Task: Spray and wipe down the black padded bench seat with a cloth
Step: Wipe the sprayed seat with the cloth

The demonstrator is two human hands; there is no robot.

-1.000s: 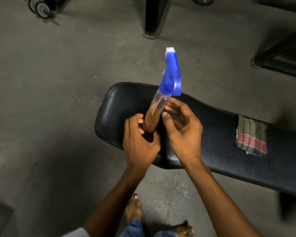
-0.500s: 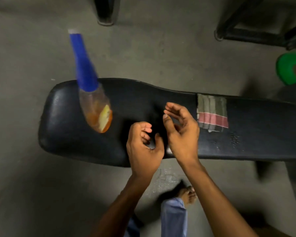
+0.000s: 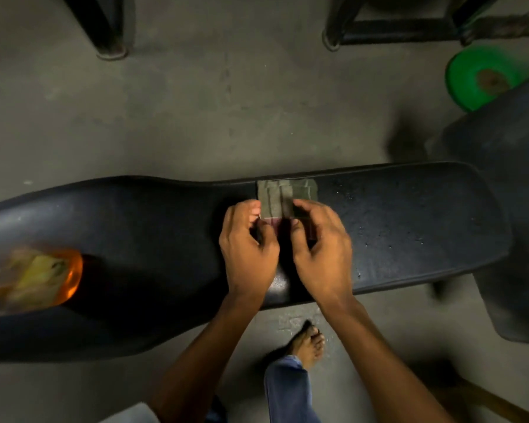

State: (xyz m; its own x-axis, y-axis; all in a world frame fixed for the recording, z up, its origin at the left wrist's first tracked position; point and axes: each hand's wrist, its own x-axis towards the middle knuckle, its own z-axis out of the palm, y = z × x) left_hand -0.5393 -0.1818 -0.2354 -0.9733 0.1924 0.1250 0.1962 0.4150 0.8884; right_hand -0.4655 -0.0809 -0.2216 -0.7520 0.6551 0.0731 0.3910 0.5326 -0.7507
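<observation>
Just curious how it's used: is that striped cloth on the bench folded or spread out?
Folded. The cloth lies as a small layered rectangle on the bench seat, both hands touching its near edge.

Folded cloth lies flat on black bench seat.

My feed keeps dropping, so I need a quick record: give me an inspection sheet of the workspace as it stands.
Surface: black bench seat, padded, droplets speckled on its right part.
Job's things: folded cloth lies flat on the seat; spray bottle with orange liquid stands on the seat's left end, blurred, top out of frame.
Clutter: nothing seen on the seat.
Hands: left hand and right hand both pinch the cloth's near edge.
Cables: nothing seen.
Surroundings: concrete floor; black metal frame legs beyond; green round object at right; a bare foot below the bench.
</observation>
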